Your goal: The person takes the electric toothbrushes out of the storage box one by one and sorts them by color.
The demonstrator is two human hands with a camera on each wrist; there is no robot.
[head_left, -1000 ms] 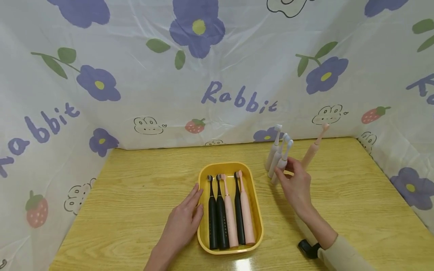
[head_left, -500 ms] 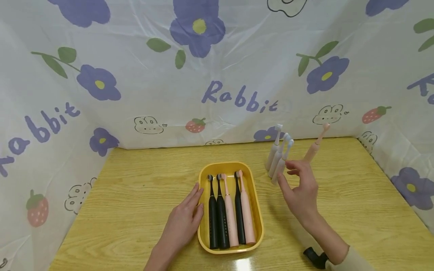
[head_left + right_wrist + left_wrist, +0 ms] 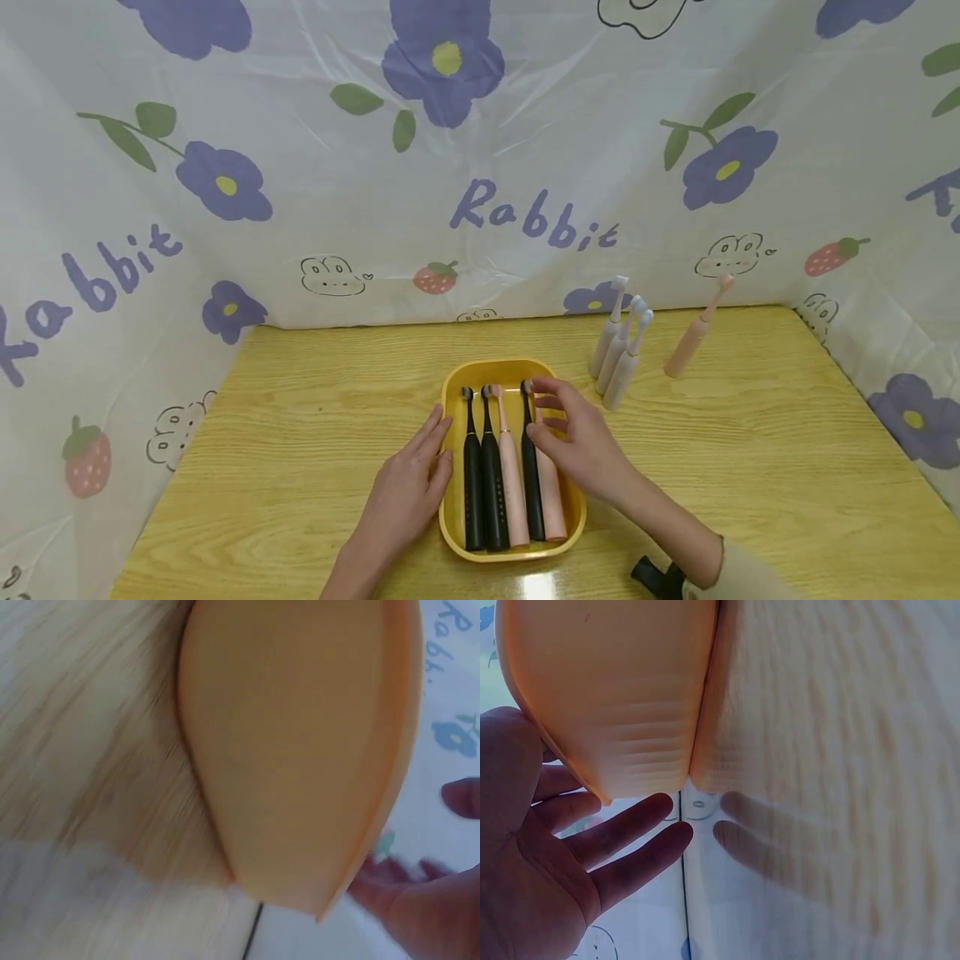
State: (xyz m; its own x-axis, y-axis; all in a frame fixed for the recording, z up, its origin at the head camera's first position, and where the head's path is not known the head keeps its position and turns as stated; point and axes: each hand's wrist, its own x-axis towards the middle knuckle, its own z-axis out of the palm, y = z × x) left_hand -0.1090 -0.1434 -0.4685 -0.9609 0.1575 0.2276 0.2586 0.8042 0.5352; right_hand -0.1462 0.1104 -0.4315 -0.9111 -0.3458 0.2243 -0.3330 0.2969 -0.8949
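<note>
A yellow tray holds three black electric toothbrushes and two pink ones, lying side by side with their heads toward the far end. My left hand rests against the tray's left rim, fingers fairly straight; the left wrist view shows the palm beside the tray's outer wall. My right hand is over the tray's right side, thumb and fingers apart around the upper part of the rightmost pink toothbrush, partly covering it. In the right wrist view this hand is partly behind the tray rim.
Three white electric toothbrushes stand upright close together right of the tray. Another pink toothbrush stands farther right. A black object shows at my right forearm. A patterned cloth borders the wooden table behind.
My right hand has left the standing white toothbrushes and moved left over the tray; the white toothbrushes stay upright. My left hand has stayed at the tray's rim.
</note>
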